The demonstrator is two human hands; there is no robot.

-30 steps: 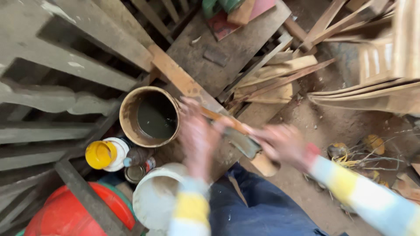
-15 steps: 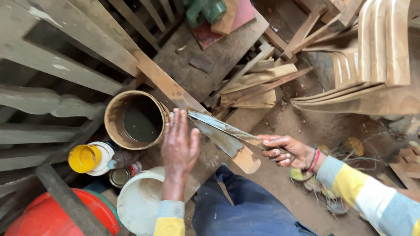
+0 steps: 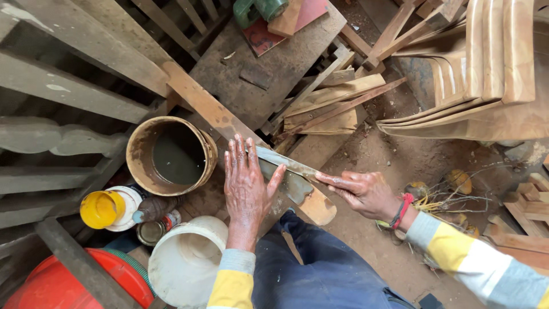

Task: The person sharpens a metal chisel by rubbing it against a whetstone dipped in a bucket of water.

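Note:
My left hand (image 3: 247,182) lies flat, fingers spread, on a long wooden plank (image 3: 209,109) that runs from the upper left down to my knee. My right hand (image 3: 361,191) grips the handle end of a flat metal blade (image 3: 286,163) that rests across the plank, its tip by my left fingers. A grey smear of filler (image 3: 294,187) covers the plank under the blade. Beside my left hand stands an open brown bucket (image 3: 150,166) with dark liquid in it.
A white bucket (image 3: 182,264), a small yellow cup (image 3: 100,209), a small tin (image 3: 150,232) and a red container (image 3: 48,286) crowd the lower left. Grey turned wooden rails (image 3: 51,137) fill the left. Wood offcuts (image 3: 337,100) and curved chair parts (image 3: 486,74) lie at the right.
My left hand has settled flat on the plank after moving in blur. The blade has swung down to lie across the plank, and my right hand has steadied at its end.

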